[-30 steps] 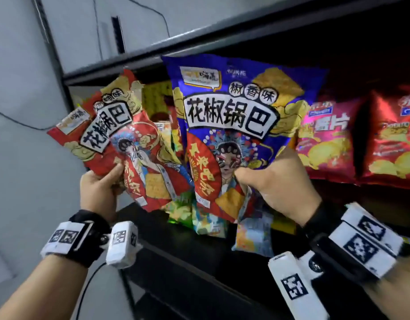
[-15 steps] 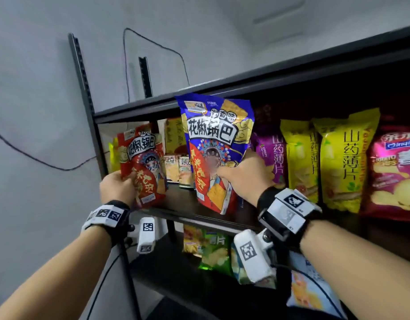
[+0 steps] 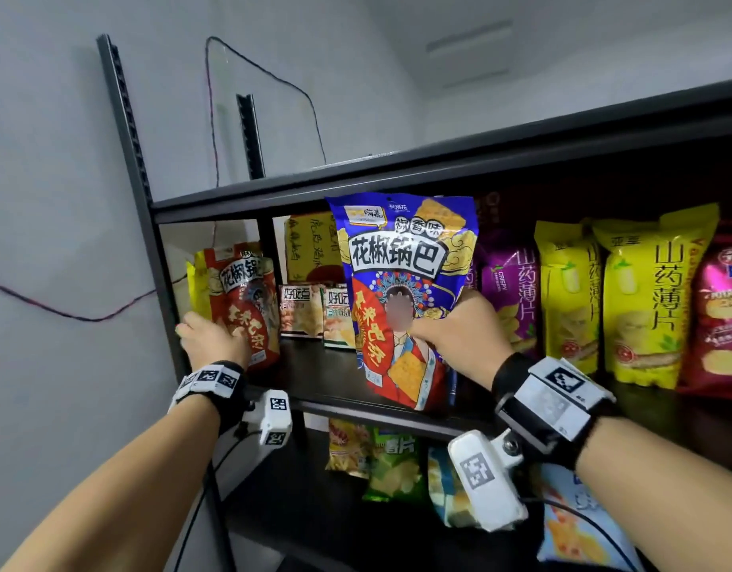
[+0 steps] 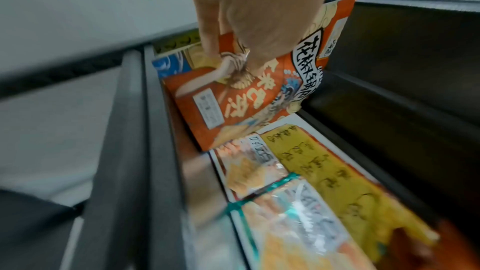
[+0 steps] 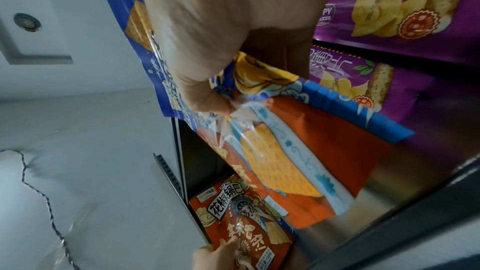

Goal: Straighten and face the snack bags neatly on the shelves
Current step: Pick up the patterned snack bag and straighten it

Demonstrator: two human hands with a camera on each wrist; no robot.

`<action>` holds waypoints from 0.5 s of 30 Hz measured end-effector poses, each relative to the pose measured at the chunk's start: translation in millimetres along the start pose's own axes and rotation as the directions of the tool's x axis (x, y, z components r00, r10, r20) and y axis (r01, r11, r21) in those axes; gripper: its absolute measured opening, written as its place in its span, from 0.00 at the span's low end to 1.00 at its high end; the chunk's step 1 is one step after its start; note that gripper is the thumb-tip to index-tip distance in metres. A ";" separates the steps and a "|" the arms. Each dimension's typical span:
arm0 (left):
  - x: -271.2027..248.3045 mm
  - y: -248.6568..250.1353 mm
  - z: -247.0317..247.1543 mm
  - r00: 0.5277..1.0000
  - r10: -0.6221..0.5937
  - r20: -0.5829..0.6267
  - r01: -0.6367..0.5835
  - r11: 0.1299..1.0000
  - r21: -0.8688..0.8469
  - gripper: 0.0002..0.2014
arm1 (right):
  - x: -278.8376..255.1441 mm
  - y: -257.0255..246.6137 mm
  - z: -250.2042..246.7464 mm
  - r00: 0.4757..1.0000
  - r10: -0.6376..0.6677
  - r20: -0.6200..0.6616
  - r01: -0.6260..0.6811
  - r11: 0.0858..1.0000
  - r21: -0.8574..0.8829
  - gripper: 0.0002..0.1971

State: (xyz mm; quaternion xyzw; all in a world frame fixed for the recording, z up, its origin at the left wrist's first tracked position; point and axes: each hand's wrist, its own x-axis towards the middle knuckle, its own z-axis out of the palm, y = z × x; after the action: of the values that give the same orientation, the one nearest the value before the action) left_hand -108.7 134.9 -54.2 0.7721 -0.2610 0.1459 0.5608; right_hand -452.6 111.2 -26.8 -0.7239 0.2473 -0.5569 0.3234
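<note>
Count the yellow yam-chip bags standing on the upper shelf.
2 in the head view: one yellow bag just right of the purple bags, and a larger yellow bag next to it, left of the pink bag. More may sit hidden behind them.

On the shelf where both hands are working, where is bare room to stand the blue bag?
Bare shelf shows between the red bag, held by the left hand, and the blue bag in the right hand, in front of two small packs. Right of the blue bag, purple and yellow bags crowd together.

Glossy plastic-film blue bag [image 3: 401, 282] and red bag [image 3: 244, 299]; matt dark shelf [image 3: 327, 377].
</note>
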 end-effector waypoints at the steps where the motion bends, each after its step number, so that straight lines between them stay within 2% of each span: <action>1: -6.6 2.7 -0.8 0.997 0.027 -0.071 -0.029 0.999 -0.034 0.32 | -1.4 -0.1 -0.6 1.000 -0.006 0.018 0.006 1.000 0.000 0.21; 3: -27.5 14.3 -3.1 0.961 0.215 -0.176 -0.244 0.956 -0.162 0.36 | -4.9 1.1 -5.3 0.999 0.006 0.046 -0.006 1.000 0.006 0.18; 4: -40.1 23.0 -5.9 0.928 0.322 -0.185 -0.363 0.893 -0.266 0.36 | -6.3 1.3 -8.8 0.998 0.035 0.060 -0.034 0.999 -0.003 0.18; 5: -54.1 35.0 -10.3 0.904 0.397 -0.158 -0.427 0.814 -0.395 0.36 | -7.6 0.6 -12.8 0.995 0.064 0.071 -0.063 0.998 -0.016 0.18; 6: -70.1 49.9 -15.9 0.895 0.437 -0.091 -0.414 0.736 -0.535 0.36 | -8.7 1.1 -17.4 0.992 0.094 0.089 -0.091 0.995 -0.032 0.19; 8: -103.3 84.8 -30.0 0.876 0.465 0.128 -0.209 0.607 -0.767 0.37 | -11.8 -0.4 -28.4 0.983 0.127 0.135 -0.120 0.991 -0.061 0.18; 9: -118.7 101.9 -36.3 0.845 0.476 0.244 -0.064 0.542 -0.838 0.36 | -15.0 -3.8 -34.7 0.976 0.130 0.173 -0.121 0.991 -0.065 0.16; 11: -144.3 130.5 -44.0 0.747 0.531 0.401 0.188 0.410 -0.893 0.30 | -22.4 -9.2 -46.7 0.953 0.146 0.266 -0.125 0.988 -0.093 0.19; 12: -154.8 140.9 -46.6 0.714 0.550 0.433 0.265 0.361 -0.894 0.23 | -25.9 -9.1 -52.8 0.940 0.166 0.298 -0.137 0.984 -0.116 0.15; 13: -164.5 149.0 -49.1 0.705 0.550 0.447 0.300 0.340 -0.891 0.17 | -32.2 -13.1 -58.5 0.930 0.181 0.321 -0.149 0.981 -0.122 0.07; 14: -172.1 154.6 -50.0 0.712 0.543 0.445 0.298 0.340 -0.892 0.12 | -37.8 -13.7 -64.0 0.926 0.183 0.331 -0.155 0.982 -0.108 0.06; 15: -180.0 158.2 -49.9 0.720 0.540 0.436 0.286 0.341 -0.895 0.09 | -42.4 -13.9 -69.9 0.929 0.180 0.324 -0.173 0.984 -0.051 0.10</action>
State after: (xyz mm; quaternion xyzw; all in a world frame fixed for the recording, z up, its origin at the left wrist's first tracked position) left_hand -342.8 187.9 -6.1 0.2786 -0.5452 -0.2736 0.7418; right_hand -531.1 137.4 -31.9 -0.7845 0.2603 -0.3951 0.4008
